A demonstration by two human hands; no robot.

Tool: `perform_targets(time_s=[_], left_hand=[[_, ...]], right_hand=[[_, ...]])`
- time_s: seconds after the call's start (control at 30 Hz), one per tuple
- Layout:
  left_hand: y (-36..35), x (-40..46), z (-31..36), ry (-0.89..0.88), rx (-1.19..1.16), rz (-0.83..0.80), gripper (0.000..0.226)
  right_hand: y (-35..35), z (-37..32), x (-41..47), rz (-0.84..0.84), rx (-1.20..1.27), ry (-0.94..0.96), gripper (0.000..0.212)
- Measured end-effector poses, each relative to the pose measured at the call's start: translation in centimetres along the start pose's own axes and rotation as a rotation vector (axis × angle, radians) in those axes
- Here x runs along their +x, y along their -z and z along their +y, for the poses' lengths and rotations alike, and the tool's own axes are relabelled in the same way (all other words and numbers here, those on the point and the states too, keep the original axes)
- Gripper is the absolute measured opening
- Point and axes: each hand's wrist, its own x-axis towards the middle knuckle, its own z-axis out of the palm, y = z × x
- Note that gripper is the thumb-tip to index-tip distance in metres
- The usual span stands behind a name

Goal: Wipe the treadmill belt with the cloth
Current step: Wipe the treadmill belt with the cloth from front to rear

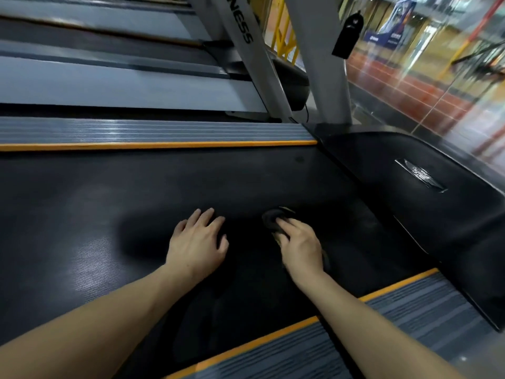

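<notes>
The left hand (198, 239) lies flat, fingers spread, on the black belt (95, 203). The right hand (299, 246) presses a dark cloth (273, 218) there, fingers curled over it. Orange-edged rails (153, 132) flank the belt; glass wall (437, 64) beyond.

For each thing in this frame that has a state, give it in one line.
left hand: flat on the belt, fingers spread, holding nothing.
right hand: presses the cloth down.
cloth: dark, bunched, lying on the belt under the right hand.
treadmill belt: black, dull sheen at left.
motor cover: closed, beyond the belt.
</notes>
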Motion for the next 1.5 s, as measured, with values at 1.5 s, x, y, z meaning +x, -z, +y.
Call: perform_targets(time_s=[1.5], left_hand=[[2.4,13.0,-19.2,0.102,0.109,0.187,0.058]], right_hand=[[-12.0,-12.7,22.5,-0.215,-0.007,0.219,0.039]])
